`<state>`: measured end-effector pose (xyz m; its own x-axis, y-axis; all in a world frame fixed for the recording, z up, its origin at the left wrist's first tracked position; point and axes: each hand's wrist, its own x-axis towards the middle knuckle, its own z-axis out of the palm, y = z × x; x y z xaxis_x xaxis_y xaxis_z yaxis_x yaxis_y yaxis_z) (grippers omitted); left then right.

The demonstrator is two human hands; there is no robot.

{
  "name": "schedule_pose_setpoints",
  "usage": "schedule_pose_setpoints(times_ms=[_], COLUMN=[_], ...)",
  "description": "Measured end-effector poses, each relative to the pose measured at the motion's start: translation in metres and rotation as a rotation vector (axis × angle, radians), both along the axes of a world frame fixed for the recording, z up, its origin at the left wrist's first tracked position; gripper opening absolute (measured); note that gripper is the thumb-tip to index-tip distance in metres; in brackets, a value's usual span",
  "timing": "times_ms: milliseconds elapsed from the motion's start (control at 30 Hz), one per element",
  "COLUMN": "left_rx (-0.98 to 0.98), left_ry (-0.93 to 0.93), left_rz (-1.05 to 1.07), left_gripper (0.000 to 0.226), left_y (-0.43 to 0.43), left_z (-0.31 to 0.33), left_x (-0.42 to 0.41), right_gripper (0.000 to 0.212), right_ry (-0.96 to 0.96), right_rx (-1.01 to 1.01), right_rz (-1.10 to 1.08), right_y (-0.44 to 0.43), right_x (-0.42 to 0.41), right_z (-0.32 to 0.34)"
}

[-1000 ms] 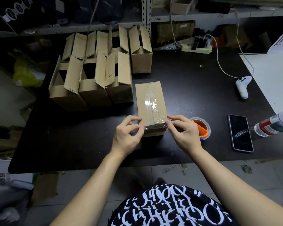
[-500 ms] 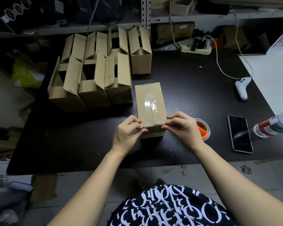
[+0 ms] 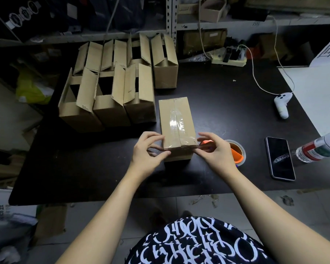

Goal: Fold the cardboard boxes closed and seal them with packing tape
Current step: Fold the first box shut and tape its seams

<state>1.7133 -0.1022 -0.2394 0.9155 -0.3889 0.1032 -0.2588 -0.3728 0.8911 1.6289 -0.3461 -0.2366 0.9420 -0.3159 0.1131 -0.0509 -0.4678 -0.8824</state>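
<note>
Seven open boxes (image 3: 111, 111), one sealed box (image 3: 176, 119), one tape roll (image 3: 236, 151), one phone (image 3: 280, 159).

One wide-angle camera on the person's head looks forward and steeply down across the black table (image 3: 227, 111), close in, with the taped box (image 3: 176, 119) near mid-frame, shelves (image 3: 227, 23) at the top and tiled floor (image 3: 179, 204) along the bottom

Black table (image 3: 217, 103) under dim light; grey metal shelving (image 3: 171, 20) behind; pale tiled floor (image 3: 179, 204) littered with scraps.
</note>
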Motion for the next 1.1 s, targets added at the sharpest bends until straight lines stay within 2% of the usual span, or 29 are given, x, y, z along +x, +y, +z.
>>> schedule_pose_setpoints(times_ms=[67, 133, 300, 467, 600, 733, 900, 1033, 1100], left_rx=[0.021, 0.043, 0.033, 0.023, 0.001, -0.008, 0.013, -0.027, -0.043], left_ry=[0.104, 0.189, 0.269, 0.309, 0.362, 0.354, 0.35, 0.399, 0.39], left_rz=[0.048, 0.161, 0.494, 0.484, 0.529, 0.503, 0.455, 0.365, 0.295], left_gripper=[0.069, 0.069, 0.046, 0.033, 0.023, 0.039, 0.046, 0.043, 0.036], left_y=[-0.001, -0.006, -0.027, -0.04, -0.043, -0.047, -0.048, -0.037, -0.026], left_z=[-0.002, -0.001, 0.009, 0.016, 0.018, 0.015, 0.01, 0.009, 0.005], left_x=[-0.004, -0.009, -0.021, -0.03, -0.024, -0.025, -0.022, -0.017, -0.015], right_gripper=[0.062, 0.062, 0.021, 0.029, 0.035, 0.043, 0.052, 0.033, 0.032], right_ry=[0.114, 0.178, 0.161, 0.199, 0.243, 0.243, 0.311, 0.31, 0.302], right_rx=[0.146, 0.218, 0.154, 0.178, 0.212, 0.216, 0.203, 0.364, 0.368], right_rz=[-0.004, -0.023, -0.187, -0.347, -0.35, -0.302, -0.231, -0.136, -0.088], right_y=[-0.003, -0.002, 0.018, 0.032, 0.036, 0.04, 0.05, 0.048, 0.04], right_x=[-0.002, -0.004, 0.001, 0.01, 0.014, 0.017, 0.016, 0.006, -0.004], right_z=[0.001, -0.001, 0.006, 0.007, 0.004, 0.003, -0.004, -0.004, -0.009])
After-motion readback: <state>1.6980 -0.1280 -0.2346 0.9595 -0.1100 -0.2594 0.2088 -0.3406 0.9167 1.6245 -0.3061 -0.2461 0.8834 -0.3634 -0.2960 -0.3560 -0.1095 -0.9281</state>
